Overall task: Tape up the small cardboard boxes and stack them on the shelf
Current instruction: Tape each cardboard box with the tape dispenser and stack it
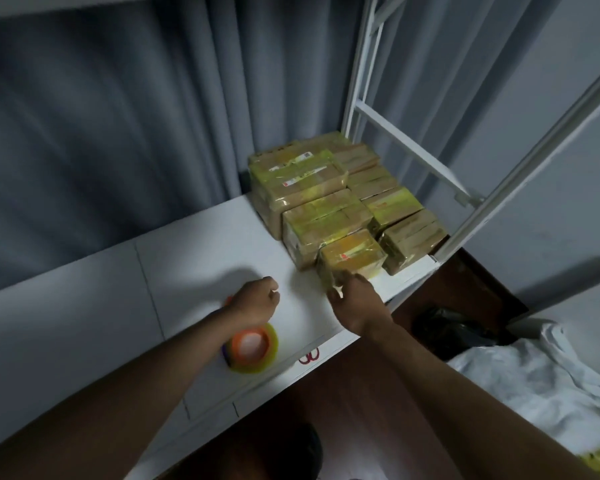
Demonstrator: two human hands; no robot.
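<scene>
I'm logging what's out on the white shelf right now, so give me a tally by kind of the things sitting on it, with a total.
Taped cardboard boxes: 7 visible from above; the group may hide more underneath.
Tape rolls: 1, the tape roll with an orange core, near the front edge.
Scissors: 1, red-handled scissors, at the front edge.
Total: 9 things that can be seen.

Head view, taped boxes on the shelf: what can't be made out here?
- Right hand: its fingertips blur against the nearest box, grip unclear.
- Left hand: fist seen from behind, contents hidden.
- Box labels: too small.
- Tape roll: partly behind left forearm.
</scene>
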